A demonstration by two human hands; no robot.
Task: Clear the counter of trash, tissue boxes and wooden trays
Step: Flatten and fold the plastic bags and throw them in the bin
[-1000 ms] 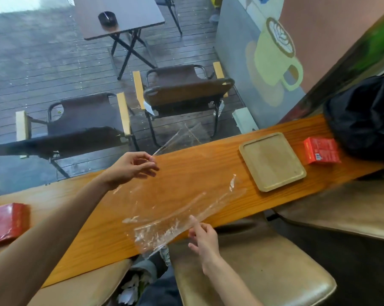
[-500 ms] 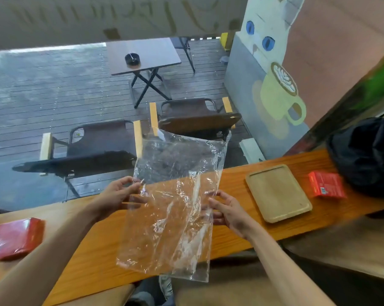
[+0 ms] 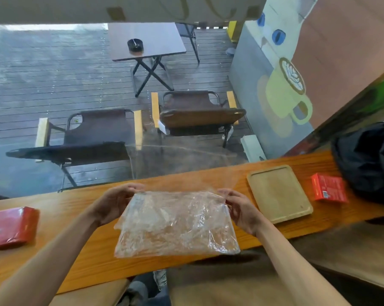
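A clear crinkled plastic bag [image 3: 175, 224] hangs above the wooden counter [image 3: 208, 180], stretched between both hands. My left hand [image 3: 113, 202] pinches its upper left corner and my right hand [image 3: 239, 208] pinches its upper right corner. To the right of the bag a pale wooden tray [image 3: 279, 193] lies flat on the counter. A red tissue box [image 3: 329, 187] sits further right. A second red tissue pack [image 3: 11, 226] lies at the counter's left end.
A black bag [image 3: 367, 160] rests on the counter's far right end. Tan padded stools [image 3: 219, 283] stand below the counter's near edge. Beyond the glass are two folding chairs [image 3: 193, 111] and a small table [image 3: 149, 40] on a wooden deck.
The plastic bag went from lying on the counter to being lifted upright, and is now held lower and wider by its top corners. The view tilted up.
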